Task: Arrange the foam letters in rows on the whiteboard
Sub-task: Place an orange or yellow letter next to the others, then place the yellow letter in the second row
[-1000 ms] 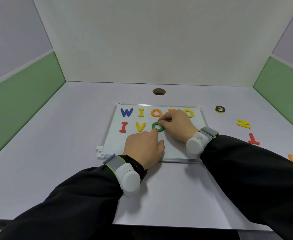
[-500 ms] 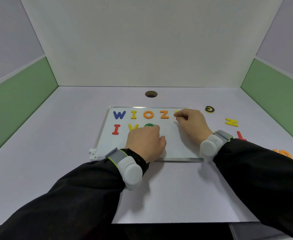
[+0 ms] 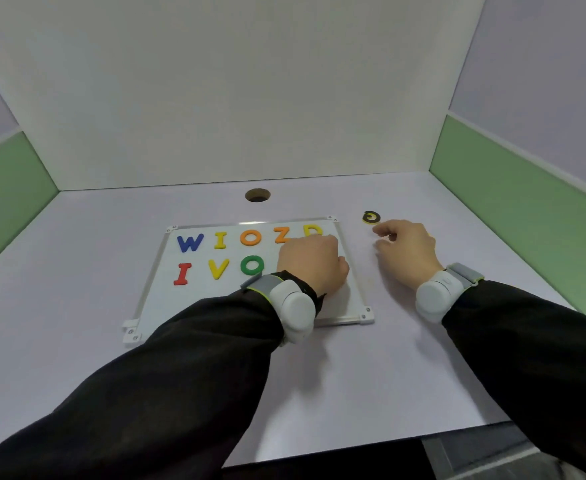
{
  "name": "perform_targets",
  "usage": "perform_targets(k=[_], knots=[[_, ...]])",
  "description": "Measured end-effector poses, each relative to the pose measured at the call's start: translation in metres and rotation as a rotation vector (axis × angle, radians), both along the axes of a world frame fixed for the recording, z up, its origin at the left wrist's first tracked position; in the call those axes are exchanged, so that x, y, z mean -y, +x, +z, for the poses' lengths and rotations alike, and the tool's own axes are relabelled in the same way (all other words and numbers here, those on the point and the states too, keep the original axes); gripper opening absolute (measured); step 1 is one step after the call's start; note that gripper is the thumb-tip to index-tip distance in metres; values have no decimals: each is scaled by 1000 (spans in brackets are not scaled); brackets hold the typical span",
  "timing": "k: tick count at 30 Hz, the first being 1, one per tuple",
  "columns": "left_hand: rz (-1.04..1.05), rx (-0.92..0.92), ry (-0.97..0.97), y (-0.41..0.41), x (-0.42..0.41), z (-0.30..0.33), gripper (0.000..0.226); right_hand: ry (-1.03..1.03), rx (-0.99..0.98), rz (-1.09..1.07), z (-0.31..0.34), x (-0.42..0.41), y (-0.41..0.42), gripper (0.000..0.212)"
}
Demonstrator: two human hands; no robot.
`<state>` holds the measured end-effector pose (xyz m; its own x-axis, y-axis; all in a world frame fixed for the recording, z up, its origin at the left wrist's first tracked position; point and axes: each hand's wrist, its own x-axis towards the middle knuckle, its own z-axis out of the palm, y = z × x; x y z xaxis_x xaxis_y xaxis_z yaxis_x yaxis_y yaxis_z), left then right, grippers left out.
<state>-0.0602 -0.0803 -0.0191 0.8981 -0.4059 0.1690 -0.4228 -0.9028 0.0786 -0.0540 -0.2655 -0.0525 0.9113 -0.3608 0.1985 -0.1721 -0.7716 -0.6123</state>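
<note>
The yellow-and-black foam G (image 3: 371,217) lies on the desk (image 3: 371,368), just right of the whiteboard (image 3: 166,271), just beyond the right hand (image 3: 405,251), whose grip is open, empty. The left hand (image 3: 310,259) rests curled on the board, farther from it.

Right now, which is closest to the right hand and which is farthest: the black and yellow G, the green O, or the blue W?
From the right hand:
1. The black and yellow G, on the table just beyond the fingertips, off the whiteboard.
2. The green O, in the board's second row, past the left hand.
3. The blue W, at the far left of the top row.
</note>
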Motion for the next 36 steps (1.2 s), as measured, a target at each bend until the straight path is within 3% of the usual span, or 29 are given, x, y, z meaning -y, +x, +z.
perform_targets(k=[12, 25, 36], knots=[[-119, -77, 37, 45, 85, -8, 37, -5, -93, -182, 1, 52, 6, 62], [-130, -123, 9, 53, 116, -22, 36, 54, -50, -89, -11, 74, 14, 37], [-159, -160, -146, 55, 121, -13, 29, 338, 106, 121, -4, 64, 3, 43]])
